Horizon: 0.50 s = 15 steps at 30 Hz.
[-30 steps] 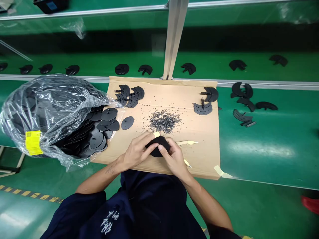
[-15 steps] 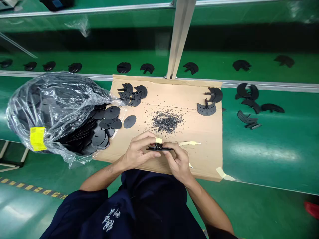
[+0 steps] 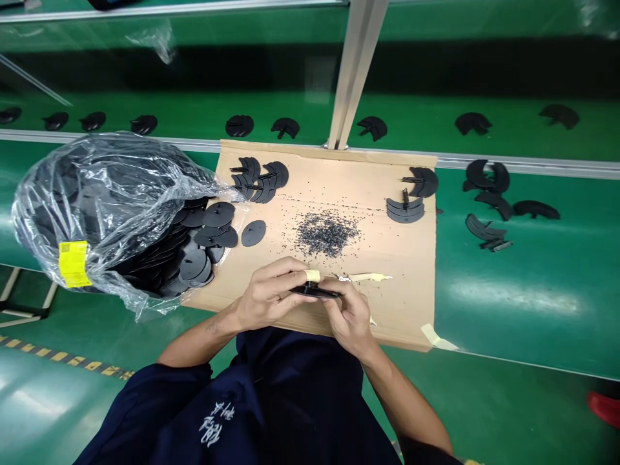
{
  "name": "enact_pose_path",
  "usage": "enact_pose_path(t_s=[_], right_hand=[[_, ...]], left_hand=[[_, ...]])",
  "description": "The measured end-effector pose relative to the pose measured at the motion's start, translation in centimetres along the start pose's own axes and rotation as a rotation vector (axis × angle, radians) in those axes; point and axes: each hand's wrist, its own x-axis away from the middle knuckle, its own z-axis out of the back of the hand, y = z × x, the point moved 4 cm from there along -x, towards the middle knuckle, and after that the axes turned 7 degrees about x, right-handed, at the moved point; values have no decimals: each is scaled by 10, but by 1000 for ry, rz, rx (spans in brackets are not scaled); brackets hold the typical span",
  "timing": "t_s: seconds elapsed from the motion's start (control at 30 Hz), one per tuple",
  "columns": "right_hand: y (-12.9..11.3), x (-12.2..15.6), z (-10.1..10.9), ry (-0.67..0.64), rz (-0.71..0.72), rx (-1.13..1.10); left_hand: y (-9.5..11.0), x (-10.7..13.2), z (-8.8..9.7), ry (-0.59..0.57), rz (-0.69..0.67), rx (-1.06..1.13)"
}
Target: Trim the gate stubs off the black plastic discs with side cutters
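Between both hands, above the near part of the cardboard, is a thin black plastic disc (image 3: 314,292) seen almost edge-on. My left hand (image 3: 268,292) grips its left side, with yellowish tape wrapped round a fingertip (image 3: 312,276). My right hand (image 3: 349,313) pinches the disc's right edge between thumb and fingers. A small dark part on top of the disc is mostly hidden by the fingers. Just beyond the hands lies a pile of tiny black pieces (image 3: 327,232). Next to the right hand is a tool with a yellowish taped handle (image 3: 371,277).
A clear plastic bag (image 3: 121,194) spilling black oval discs (image 3: 194,265) stands at the left. Curved black parts lie on the cardboard (image 3: 281,248), at its upper left (image 3: 264,177) and upper right (image 3: 421,182), and on the green table (image 3: 508,290). A metal post (image 3: 356,77) rises behind.
The disc has tilted a little in my fingers, its right edge now lower. Both hands still hold it in about the same place; the view has shifted slightly.
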Motion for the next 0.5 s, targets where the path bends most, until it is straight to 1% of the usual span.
enact_pose_path(t_s=[0.23, 0.3, 0.4, 0.5], right_hand=[[-2, 0, -1, -27, -63, -27], [-1, 1, -2, -29, -88, -58], [5, 4, -2, -18, -170, -144], [14, 7, -4, -52, -285, -278]], left_hand=[[5, 1, 0, 64, -10, -22], [5, 1, 0, 67, 9, -14], [2, -1, 1, 8, 74, 82], [-5, -2, -1, -89, 195, 309]])
